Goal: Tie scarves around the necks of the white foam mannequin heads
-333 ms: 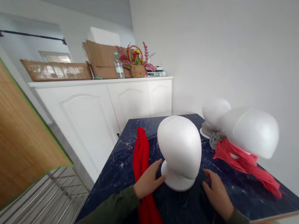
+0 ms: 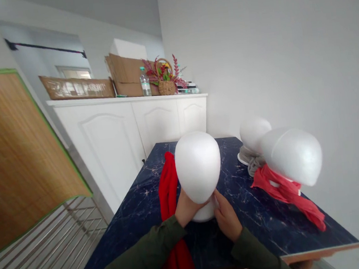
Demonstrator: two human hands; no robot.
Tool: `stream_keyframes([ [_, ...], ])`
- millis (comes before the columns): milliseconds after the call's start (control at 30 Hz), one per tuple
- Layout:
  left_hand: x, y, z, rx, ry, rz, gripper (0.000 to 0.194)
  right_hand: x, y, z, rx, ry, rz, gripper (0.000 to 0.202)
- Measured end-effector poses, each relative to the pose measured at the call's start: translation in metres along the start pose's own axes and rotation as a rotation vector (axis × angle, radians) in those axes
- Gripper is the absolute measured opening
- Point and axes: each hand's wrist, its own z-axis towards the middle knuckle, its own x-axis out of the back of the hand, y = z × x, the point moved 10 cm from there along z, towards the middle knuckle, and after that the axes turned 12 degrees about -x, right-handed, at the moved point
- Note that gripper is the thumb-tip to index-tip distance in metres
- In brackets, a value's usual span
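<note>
- Dark table carries a white mannequin head, right of a red cloth.
- Left hand and right hand clasp its neck.
- Probably light, stiff, smooth and easily dented; the neck suits holding.

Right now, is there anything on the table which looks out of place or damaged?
I see nothing spilled or damaged. The red cloth seems a little untidy: it lies beside the white mannequin head, and its near end hangs over the front edge of the table.
</note>
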Motion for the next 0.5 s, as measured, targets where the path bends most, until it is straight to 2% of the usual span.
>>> stream_keyframes([
  [100, 0.040, -0.014, -0.002, -0.013, 0.005, 0.093, 0.074, -0.013, -0.002, -0.009, 0.026, -0.136, 0.004, 0.071],
  [167, 0.078, -0.032, 0.001, 0.000, 0.023, 0.158, 0.069, -0.013, 0.004, -0.013, 0.007, -0.178, 0.019, 0.068],
  [267, 0.150, -0.081, 0.013, 0.118, 0.144, 0.320, 0.060, -0.001, 0.029, -0.020, -0.105, -0.149, 0.039, 0.062],
  [367, 0.207, -0.135, 0.029, 0.256, 0.248, 0.393, 0.062, 0.012, 0.057, -0.030, -0.229, -0.120, 0.056, 0.054],
  [433, 0.228, -0.166, 0.038, 0.341, 0.307, 0.407, 0.069, 0.018, 0.066, -0.035, -0.258, -0.116, 0.061, 0.049],
  [500, 0.233, -0.187, 0.048, 0.379, 0.329, 0.404, 0.072, 0.021, 0.066, -0.038, -0.256, -0.114, 0.050, 0.047],
])
